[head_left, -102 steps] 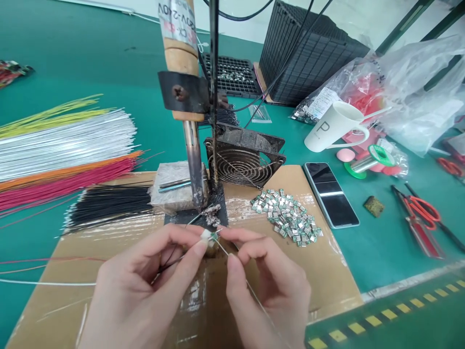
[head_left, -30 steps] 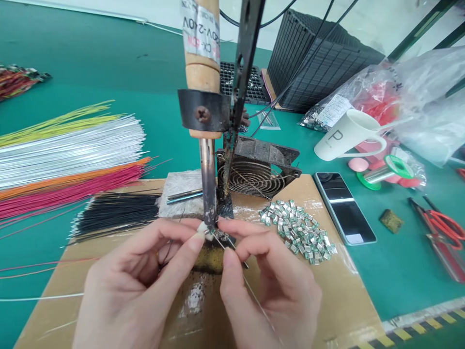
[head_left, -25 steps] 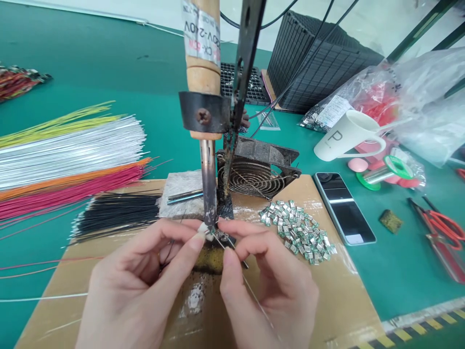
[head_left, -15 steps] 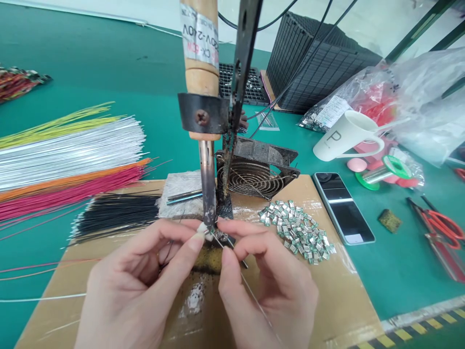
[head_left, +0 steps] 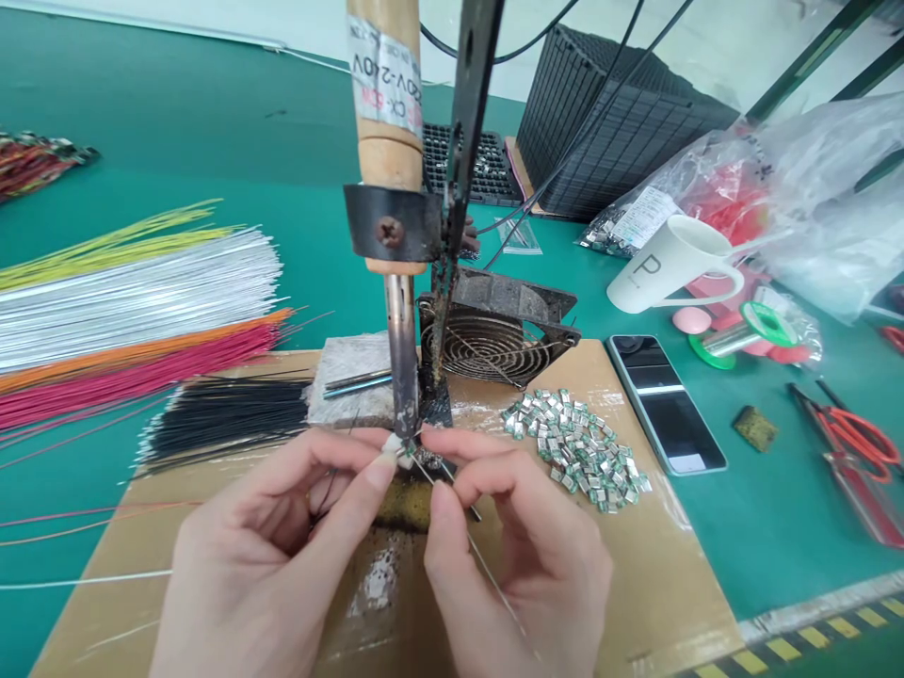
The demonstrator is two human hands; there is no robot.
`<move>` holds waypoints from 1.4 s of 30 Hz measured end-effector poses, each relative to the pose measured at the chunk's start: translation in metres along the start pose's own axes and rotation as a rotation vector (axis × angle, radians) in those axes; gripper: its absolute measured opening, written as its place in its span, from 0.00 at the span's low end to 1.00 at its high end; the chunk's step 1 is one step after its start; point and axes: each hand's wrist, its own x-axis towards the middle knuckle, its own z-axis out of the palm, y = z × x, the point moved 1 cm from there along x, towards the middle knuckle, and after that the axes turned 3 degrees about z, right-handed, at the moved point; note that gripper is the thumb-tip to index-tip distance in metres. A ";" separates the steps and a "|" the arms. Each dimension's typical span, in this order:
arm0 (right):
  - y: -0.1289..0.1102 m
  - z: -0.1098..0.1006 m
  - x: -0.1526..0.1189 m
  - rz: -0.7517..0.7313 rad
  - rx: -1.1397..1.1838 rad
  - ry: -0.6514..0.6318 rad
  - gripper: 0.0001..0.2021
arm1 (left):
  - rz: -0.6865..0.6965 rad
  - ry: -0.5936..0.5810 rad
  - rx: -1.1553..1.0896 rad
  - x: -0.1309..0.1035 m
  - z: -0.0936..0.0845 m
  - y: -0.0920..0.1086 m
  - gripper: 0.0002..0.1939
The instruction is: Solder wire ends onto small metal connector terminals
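Observation:
Between thumb and finger, my left hand [head_left: 282, 546] pinches a small white piece [head_left: 393, 446] just under the tip of the upright soldering iron [head_left: 402, 358]. Close on its right, my right hand [head_left: 523, 546] grips a thin pale wire [head_left: 494, 576], whose upper end reaches the iron's tip. The wire trails down across my right palm. Fingertips and small parts crowd together there, so the exact contact is hard to make out. Below the tip lies a yellowish sponge [head_left: 404, 504].
Wire bundles [head_left: 134, 311] lie left. A fan [head_left: 498, 330] stands behind the iron. Small metal-and-green parts [head_left: 579, 450] are piled on the cardboard [head_left: 664, 574]. Further right are a phone [head_left: 665, 405], mug [head_left: 670, 264], solder spool [head_left: 766, 325] and red-handled tool [head_left: 862, 443].

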 end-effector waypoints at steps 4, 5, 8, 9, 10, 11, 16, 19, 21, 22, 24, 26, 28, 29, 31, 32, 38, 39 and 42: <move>0.001 0.000 0.000 -0.016 0.011 0.001 0.13 | 0.005 0.018 0.021 -0.001 -0.001 0.001 0.07; 0.002 0.001 0.000 -0.024 0.017 0.003 0.14 | 0.006 0.022 0.024 -0.002 -0.002 0.000 0.07; 0.001 0.001 0.000 -0.029 0.024 0.010 0.14 | 0.029 0.034 0.036 -0.004 -0.005 0.000 0.06; 0.001 0.001 0.000 -0.023 0.023 0.013 0.14 | 0.032 0.034 0.041 -0.005 -0.005 -0.001 0.06; 0.001 0.002 0.000 -0.018 0.020 0.014 0.14 | 0.033 0.033 0.043 -0.004 -0.005 -0.001 0.06; 0.000 0.002 -0.001 -0.015 0.019 0.016 0.14 | 0.030 0.033 0.042 -0.004 -0.004 0.000 0.06; 0.000 0.003 0.000 -0.026 0.034 0.016 0.15 | 0.027 0.022 0.058 0.001 0.000 0.003 0.06; 0.001 0.003 0.000 -0.030 0.048 0.008 0.16 | -0.004 -0.004 0.047 0.000 0.000 0.001 0.05; 0.001 0.003 0.000 -0.022 0.034 0.009 0.15 | -0.015 -0.005 0.022 -0.002 -0.002 -0.001 0.06; 0.001 0.002 0.000 -0.019 0.023 0.011 0.15 | -0.013 -0.003 0.013 -0.003 -0.002 -0.002 0.06; 0.001 0.002 0.000 -0.017 0.006 0.017 0.14 | 0.002 0.007 0.012 -0.004 -0.003 -0.004 0.07; 0.001 0.001 0.000 -0.017 0.000 0.020 0.14 | 0.013 0.016 0.021 -0.005 -0.002 -0.006 0.07; 0.001 0.001 0.000 -0.010 0.002 0.016 0.13 | 0.011 0.029 0.030 -0.006 -0.001 -0.006 0.07; 0.000 0.000 0.000 -0.003 0.006 0.012 0.14 | 0.011 0.035 0.033 -0.006 0.000 -0.007 0.07; 0.000 0.000 -0.001 0.011 0.019 0.007 0.14 | 0.010 0.033 0.034 -0.007 0.000 -0.007 0.07; 0.000 0.000 -0.001 0.017 0.027 0.006 0.15 | 0.006 0.027 0.032 -0.007 0.000 -0.007 0.07; -0.001 0.000 0.001 0.019 0.053 0.004 0.15 | -0.014 0.016 0.004 -0.008 -0.004 -0.010 0.07; -0.001 0.000 0.001 0.021 0.051 0.000 0.15 | -0.016 0.017 0.006 -0.008 -0.004 -0.010 0.07; 0.000 0.000 0.001 0.018 0.050 -0.002 0.15 | -0.014 0.019 0.018 -0.008 -0.005 -0.011 0.07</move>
